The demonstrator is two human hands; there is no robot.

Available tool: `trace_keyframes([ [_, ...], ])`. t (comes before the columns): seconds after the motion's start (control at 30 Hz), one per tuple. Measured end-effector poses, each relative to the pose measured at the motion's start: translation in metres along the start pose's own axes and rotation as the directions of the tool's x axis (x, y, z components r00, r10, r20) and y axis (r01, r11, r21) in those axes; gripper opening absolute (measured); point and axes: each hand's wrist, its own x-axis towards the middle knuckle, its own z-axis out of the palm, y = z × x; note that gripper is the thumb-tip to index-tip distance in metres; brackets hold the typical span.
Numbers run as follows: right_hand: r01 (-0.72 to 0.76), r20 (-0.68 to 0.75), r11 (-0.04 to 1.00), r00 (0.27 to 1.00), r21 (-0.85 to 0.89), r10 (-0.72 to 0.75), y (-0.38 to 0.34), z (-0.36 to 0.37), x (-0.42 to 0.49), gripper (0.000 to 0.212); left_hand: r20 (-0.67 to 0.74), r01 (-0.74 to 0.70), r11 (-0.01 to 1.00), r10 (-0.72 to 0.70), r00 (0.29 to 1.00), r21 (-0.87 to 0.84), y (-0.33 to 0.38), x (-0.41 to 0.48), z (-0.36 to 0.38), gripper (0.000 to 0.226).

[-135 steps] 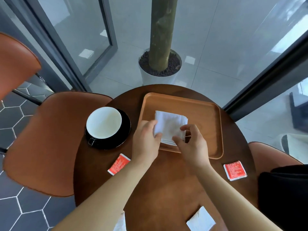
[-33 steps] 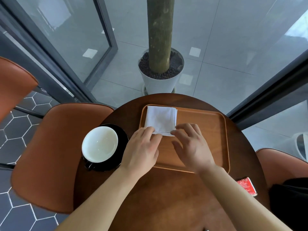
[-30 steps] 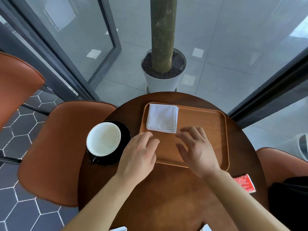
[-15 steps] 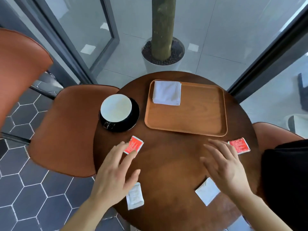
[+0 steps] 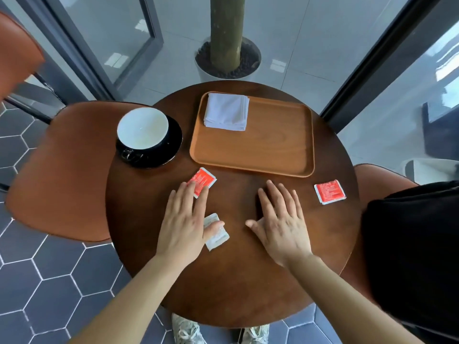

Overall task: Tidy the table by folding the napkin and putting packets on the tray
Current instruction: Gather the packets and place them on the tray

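The folded white napkin lies in the far left corner of the wooden tray. My left hand lies flat on the round table with its fingers apart. Its fingertips touch a red packet and its thumb rests on a white packet. My right hand is spread flat on the table's middle and holds nothing. A second red packet lies to its right, apart from it, near the tray's front right corner.
A white cup on a black saucer stands left of the tray. Orange chairs flank the table, left and right; a black item lies on the right one. A potted tree stands beyond the table.
Both hands left the napkin on the tray and came back to the near table. Since half a second ago the left hand reached onto the red and white packets; the right slid left.
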Motion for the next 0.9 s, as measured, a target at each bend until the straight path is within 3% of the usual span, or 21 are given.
trace_keyframes([
  [0.13,-0.182,-0.109,0.978,0.975,0.097,0.193,0.049,-0.012,-0.012,0.081,-0.072,0.023,0.994,-0.030,0.997,-0.103,0.012,-0.009,0.000,0.079],
  [0.23,-0.302,-0.001,0.949,0.953,0.089,0.303,0.086,-0.016,-0.027,0.092,0.003,0.024,0.998,-0.023,1.000,-0.060,0.007,-0.016,0.004,0.092],
  [0.33,-0.233,0.072,0.972,0.971,0.041,0.230,0.083,-0.012,-0.032,0.095,0.054,0.012,1.000,-0.012,0.998,0.004,0.016,-0.013,0.010,0.097],
  [0.47,-0.099,0.076,0.995,0.992,0.030,0.097,0.038,-0.004,-0.030,0.073,0.037,0.001,1.000,-0.001,0.999,-0.015,0.042,-0.011,0.015,0.085],
  [0.63,0.055,0.001,0.969,0.998,0.240,-0.057,0.011,-0.004,-0.024,0.060,-0.039,-0.043,0.988,0.037,0.999,-0.151,0.048,-0.014,0.014,0.074],
  [0.73,0.003,-0.035,0.973,0.999,0.229,0.005,0.022,-0.007,-0.028,0.059,-0.034,-0.014,0.985,0.008,0.999,-0.173,0.031,-0.018,0.013,0.077],
  [0.8,-0.025,0.010,0.986,1.000,0.163,0.024,0.023,-0.007,-0.029,0.062,0.023,-0.083,0.991,0.086,0.996,-0.109,0.029,-0.020,0.015,0.078],
  [0.9,0.066,0.078,0.988,0.994,0.142,-0.077,0.012,-0.004,-0.023,0.062,0.057,-0.144,0.988,0.147,0.987,-0.051,0.040,-0.022,0.015,0.072],
])
